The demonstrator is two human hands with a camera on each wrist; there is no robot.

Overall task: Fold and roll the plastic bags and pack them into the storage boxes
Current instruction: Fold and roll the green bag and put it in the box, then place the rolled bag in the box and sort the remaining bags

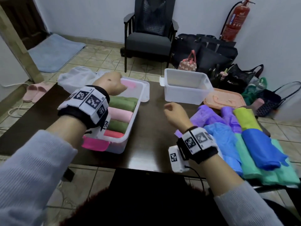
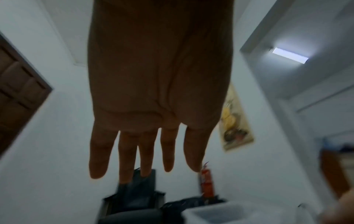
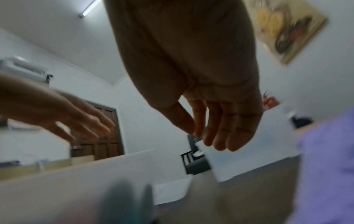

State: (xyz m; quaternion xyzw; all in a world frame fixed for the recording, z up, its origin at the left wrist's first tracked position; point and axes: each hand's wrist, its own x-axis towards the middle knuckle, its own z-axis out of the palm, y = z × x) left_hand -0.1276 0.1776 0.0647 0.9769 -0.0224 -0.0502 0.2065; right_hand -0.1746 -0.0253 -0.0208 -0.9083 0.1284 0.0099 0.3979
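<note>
My left hand [image 1: 108,83] hovers empty, fingers spread, over the nearly full box [image 1: 140,101] at centre left; my right hand [image 1: 175,112] hangs empty, loosely curled. Unrolled bags [image 1: 254,144] sit lower right. Cramming another roll there risks loosening its neighbours; the empty box [image 1: 187,93] seems safer.

Head view evenly lit, soft, wide-angle bending at the edges. Wrist views dim and motion-blurred; backlit left hand [image 2: 159,84] and right hand [image 3: 193,72] read dark. White ceiling tube light [image 2: 290,55] glares.
</note>
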